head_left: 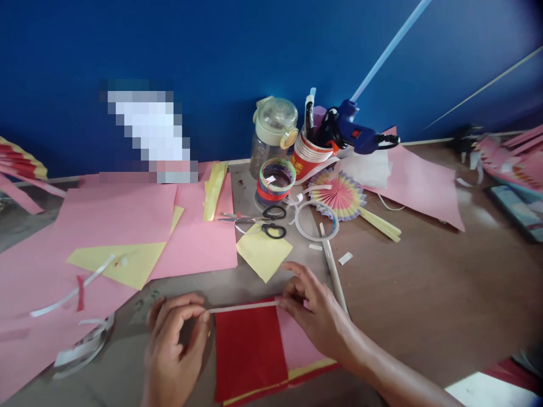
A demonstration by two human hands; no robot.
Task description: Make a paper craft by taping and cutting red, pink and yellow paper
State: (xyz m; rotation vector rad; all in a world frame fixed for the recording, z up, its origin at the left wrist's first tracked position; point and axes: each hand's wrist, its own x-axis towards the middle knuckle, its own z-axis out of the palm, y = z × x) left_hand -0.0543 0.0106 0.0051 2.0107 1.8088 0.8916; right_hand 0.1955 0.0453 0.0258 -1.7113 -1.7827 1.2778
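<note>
A narrow white strip of tape (244, 307) runs along the top edge of the folded red paper (250, 350). My left hand (176, 339) pinches the strip's left end between thumb and forefinger, just off the paper's corner. At the other end, my right hand (311, 305) pinches the strip above the pink paper (297, 342), which adjoins the red part. Yellow edges show under both along the bottom. Part of the pink paper is hidden by my right hand and wrist.
Beyond my hands lie a yellow paper square (265, 254), black-handled scissors (274, 220) and a tape roll (316, 221). A lidded bottle (275, 133), a cup (311, 155) holding a blue glue gun (356, 133), and a paper fan (337, 195) stand or lie behind. Pink sheets (114, 212) cover the left.
</note>
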